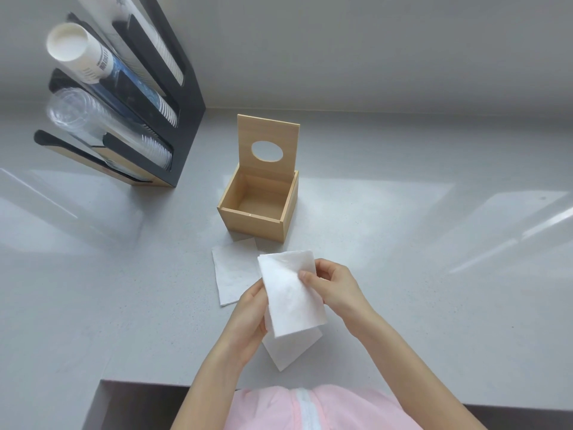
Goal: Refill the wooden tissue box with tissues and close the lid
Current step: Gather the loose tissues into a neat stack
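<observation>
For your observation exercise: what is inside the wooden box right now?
The wooden box shows only bare floor and walls; its lid stands open. The near wall hides the front strip of floor. Both hands hold a tissue outside it.

Pale matt wood, smooth-grained, on the open tissue box (pixel 258 209) and its lid (pixel 268 144), soft dimpled white paper for the tissue (pixel 290 297), a speckled grey countertop (pixel 403 274) with a glossy sheen, clear plastic cups (pixel 93 122).
</observation>
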Action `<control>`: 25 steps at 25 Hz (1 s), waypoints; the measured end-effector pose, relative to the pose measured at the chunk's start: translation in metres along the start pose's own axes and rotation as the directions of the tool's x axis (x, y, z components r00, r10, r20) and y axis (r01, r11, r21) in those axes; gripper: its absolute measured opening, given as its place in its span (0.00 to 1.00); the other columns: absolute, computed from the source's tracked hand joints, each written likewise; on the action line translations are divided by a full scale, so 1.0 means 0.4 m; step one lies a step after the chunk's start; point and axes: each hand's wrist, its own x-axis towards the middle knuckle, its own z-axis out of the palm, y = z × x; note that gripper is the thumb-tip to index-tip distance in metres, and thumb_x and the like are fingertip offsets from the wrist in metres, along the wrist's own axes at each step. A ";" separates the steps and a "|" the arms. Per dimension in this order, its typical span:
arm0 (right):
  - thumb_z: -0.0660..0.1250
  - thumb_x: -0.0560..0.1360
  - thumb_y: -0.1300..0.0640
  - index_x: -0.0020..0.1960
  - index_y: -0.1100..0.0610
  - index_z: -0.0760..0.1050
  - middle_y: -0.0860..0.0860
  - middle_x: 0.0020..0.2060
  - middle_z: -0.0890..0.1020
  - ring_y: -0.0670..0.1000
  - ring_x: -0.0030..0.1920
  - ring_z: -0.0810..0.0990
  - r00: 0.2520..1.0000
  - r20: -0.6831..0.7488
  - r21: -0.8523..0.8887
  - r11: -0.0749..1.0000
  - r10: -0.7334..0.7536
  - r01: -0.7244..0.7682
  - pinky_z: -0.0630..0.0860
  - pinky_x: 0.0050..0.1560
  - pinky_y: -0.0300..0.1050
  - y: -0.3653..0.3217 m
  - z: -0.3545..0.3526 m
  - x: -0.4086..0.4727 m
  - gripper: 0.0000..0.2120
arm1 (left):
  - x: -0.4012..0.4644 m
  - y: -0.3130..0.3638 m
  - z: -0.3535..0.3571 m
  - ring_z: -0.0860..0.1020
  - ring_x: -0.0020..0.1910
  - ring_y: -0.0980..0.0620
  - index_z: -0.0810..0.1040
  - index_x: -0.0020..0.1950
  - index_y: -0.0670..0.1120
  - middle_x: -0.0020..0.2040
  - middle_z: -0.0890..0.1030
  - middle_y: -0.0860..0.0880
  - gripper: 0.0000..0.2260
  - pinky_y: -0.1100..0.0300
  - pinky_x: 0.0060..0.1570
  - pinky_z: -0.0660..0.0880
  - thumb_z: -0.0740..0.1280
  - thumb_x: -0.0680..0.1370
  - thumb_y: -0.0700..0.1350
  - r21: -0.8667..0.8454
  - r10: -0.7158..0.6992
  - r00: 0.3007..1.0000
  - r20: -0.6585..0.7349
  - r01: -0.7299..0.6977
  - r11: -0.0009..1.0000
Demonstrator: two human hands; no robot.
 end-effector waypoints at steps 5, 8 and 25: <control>0.64 0.74 0.58 0.46 0.58 0.79 0.50 0.42 0.81 0.50 0.44 0.78 0.984 -0.174 -0.051 0.998 0.022 -0.031 0.73 0.44 0.43 0.023 0.053 0.007 0.06 | -0.008 0.002 -0.025 0.81 0.54 0.50 0.79 0.59 0.47 0.55 0.83 0.47 0.15 0.60 0.45 0.77 0.57 0.79 0.48 -0.008 -0.023 1.000 0.003 0.023 1.000; 0.64 0.74 0.57 0.47 0.57 0.79 0.50 0.43 0.81 0.51 0.45 0.79 0.975 -0.220 -0.092 0.995 0.007 -0.028 0.74 0.46 0.45 0.021 0.075 0.010 0.07 | -0.007 0.007 -0.044 0.80 0.56 0.49 0.79 0.59 0.46 0.56 0.83 0.47 0.17 0.54 0.51 0.75 0.53 0.81 0.49 -0.015 -0.035 0.999 0.009 0.036 0.999; 0.64 0.75 0.50 0.54 0.55 0.77 0.50 0.47 0.81 0.49 0.48 0.79 0.963 -0.270 -0.278 0.959 -0.021 -0.058 0.75 0.54 0.47 0.053 0.111 0.011 0.12 | -0.005 0.012 -0.148 0.83 0.37 0.59 0.76 0.53 0.44 0.46 0.82 0.49 0.09 0.64 0.37 0.79 0.58 0.79 0.37 0.038 0.008 0.998 -0.067 -0.006 0.999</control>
